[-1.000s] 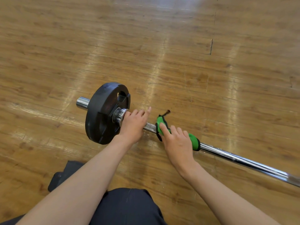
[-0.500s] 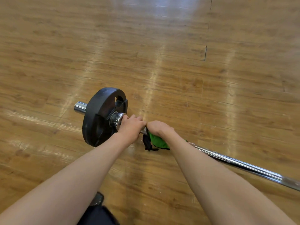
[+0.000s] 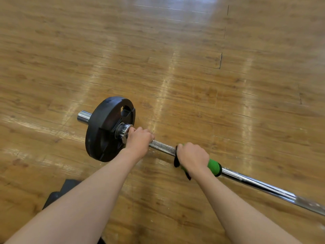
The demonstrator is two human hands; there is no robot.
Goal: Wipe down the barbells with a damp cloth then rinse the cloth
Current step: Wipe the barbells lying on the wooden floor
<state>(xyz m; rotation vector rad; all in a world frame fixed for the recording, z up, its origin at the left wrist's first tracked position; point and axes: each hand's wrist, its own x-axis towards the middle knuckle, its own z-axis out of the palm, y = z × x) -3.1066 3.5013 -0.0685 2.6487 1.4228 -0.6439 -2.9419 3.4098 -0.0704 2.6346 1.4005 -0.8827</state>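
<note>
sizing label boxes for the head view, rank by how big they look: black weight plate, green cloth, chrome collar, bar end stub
1. black weight plate, clearly largest
2. green cloth, though the right hand hides part of it
3. chrome collar and bar end stub look about alike, so not ranked

Glossy brown wood-plank floor (image 3: 193, 67) with pale streaks of reflected light

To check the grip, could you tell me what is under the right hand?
The green cloth, wrapped round the bar, shows beside the right hand; the bar beneath is covered.
</note>
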